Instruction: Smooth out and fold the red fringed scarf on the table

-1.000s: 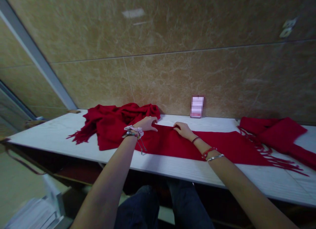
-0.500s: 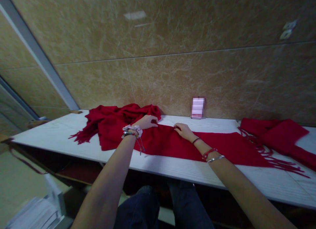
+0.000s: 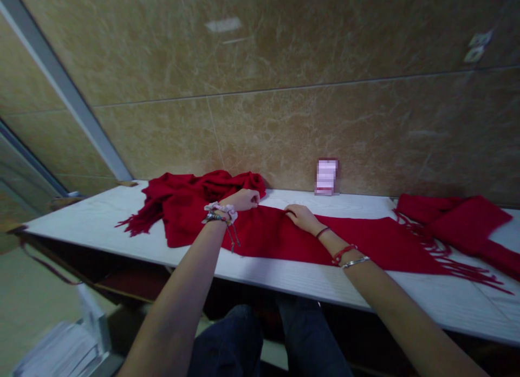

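A long red scarf [image 3: 365, 241] with fringed ends lies stretched along the white table [image 3: 284, 277]. Its left part is bunched in a heap by the wall. My left hand [image 3: 242, 200] is closed on the scarf's far edge beside that heap. My right hand [image 3: 299, 216] rests a little to the right, fingers curled onto the same far edge. Both wrists carry bracelets.
A second red scarf [image 3: 455, 220] lies folded at the table's right end. A small pink box [image 3: 326, 177] stands against the brown tiled wall. A stack of white papers [image 3: 60, 352] lies on the floor at lower left. My knees are under the table.
My left hand's fingers have curled from flat into a grip on the scarf's edge. My right hand has barely shifted.
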`<control>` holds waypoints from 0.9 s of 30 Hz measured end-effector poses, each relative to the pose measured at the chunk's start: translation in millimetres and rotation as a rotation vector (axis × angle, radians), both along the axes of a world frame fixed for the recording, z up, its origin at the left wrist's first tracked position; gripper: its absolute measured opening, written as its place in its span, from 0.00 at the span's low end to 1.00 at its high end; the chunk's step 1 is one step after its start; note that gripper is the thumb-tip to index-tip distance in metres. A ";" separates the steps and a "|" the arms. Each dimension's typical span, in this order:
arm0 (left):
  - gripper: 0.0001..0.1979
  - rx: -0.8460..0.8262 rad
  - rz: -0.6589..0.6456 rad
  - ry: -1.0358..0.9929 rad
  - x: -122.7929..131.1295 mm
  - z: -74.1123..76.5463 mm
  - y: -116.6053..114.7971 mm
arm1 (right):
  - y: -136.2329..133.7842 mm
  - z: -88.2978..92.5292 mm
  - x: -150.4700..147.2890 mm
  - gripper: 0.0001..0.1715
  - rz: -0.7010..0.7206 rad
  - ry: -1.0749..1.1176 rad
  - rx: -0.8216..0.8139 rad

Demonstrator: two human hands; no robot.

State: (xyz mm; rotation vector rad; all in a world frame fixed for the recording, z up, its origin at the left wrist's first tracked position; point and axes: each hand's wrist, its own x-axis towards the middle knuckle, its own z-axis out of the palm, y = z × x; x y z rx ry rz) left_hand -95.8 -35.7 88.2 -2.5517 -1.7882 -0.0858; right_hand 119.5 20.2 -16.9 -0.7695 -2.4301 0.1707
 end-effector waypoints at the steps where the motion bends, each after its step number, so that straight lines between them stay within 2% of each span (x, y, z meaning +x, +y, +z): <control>1: 0.08 -0.011 0.009 0.008 0.5 0.5 -0.6 | 0.7 -0.6 0.0 0.09 -0.003 0.002 0.002; 6: 0.06 -0.013 0.011 0.031 4.4 0.1 -1.5 | 3.3 -2.8 -0.2 0.10 -0.025 0.027 0.011; 13: 0.08 -0.028 -0.047 -0.034 6.6 -13.7 0.7 | 1.6 -2.0 -0.2 0.10 -0.027 0.070 0.037; 18: 0.05 -0.009 -0.034 -0.062 1.8 -13.1 6.3 | 0.0 -0.4 0.4 0.09 -0.038 0.094 0.042; 23: 0.12 0.007 -0.006 -0.119 1.0 -13.0 3.2 | -0.9 0.7 -0.3 0.10 -0.056 0.119 0.026; 27: 0.15 0.023 0.006 -0.170 -3.8 -17.6 -11.1 | -0.1 0.2 -1.6 0.10 -0.072 0.127 0.007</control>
